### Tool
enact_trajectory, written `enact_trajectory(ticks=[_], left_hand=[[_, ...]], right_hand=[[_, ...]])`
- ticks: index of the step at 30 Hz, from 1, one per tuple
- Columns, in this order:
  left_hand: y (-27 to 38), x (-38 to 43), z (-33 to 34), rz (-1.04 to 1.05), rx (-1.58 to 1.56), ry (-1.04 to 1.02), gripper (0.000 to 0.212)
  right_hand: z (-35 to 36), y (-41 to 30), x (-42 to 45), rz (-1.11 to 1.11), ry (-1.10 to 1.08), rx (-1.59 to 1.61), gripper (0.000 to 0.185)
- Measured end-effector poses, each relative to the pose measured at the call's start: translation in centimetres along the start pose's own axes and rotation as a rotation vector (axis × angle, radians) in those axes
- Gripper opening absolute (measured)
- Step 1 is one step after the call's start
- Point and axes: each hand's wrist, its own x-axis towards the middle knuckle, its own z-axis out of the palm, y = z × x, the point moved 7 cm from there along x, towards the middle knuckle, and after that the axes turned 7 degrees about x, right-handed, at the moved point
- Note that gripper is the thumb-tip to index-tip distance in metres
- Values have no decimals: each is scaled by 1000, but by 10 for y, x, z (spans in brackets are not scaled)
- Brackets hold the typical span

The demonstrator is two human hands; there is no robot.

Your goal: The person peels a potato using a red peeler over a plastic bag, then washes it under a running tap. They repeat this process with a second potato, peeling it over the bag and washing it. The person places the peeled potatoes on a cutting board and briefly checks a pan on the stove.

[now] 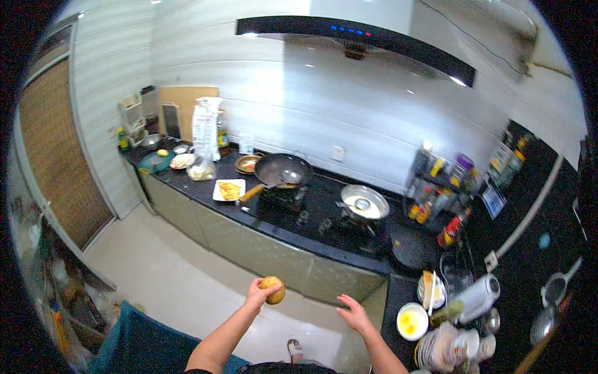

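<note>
A round yellow-brown potato [273, 291] is gripped in my left hand [258, 295], held out over the floor in front of the counter. My right hand [353, 314] holds nothing; its fingers are spread a little, left of the right-hand counter. Beyond that hand, a white bowl [412, 322] with what look like egg yolks stands on the counter. Across from me, a black wok [283, 169] with a wooden handle rests on the stove, and a metal pan [365, 202] of pale liquid with a ladle sits to its right.
The black counter [322, 255] bends around on the right. A square white plate [229, 190] of yellow food lies left of the wok. Sauce bottles [425, 210] crowd the corner. Stacked dishes [439, 348] stand at lower right. A blue-green cloth-like surface [149, 341] lies at lower left.
</note>
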Motion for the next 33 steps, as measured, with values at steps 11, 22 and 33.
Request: enact_trajectory(ticks=[11, 22, 33], left_hand=[[-16, 62, -166, -78, -175, 542, 67], [-26, 118, -349, -93, -332, 781, 60], [18, 237, -470, -138, -328, 670, 65]], right_hand=[[137, -55, 173, -177, -488, -35, 44], [339, -167, 290, -421, -715, 11, 44], [506, -258, 403, -465, -808, 31, 40]])
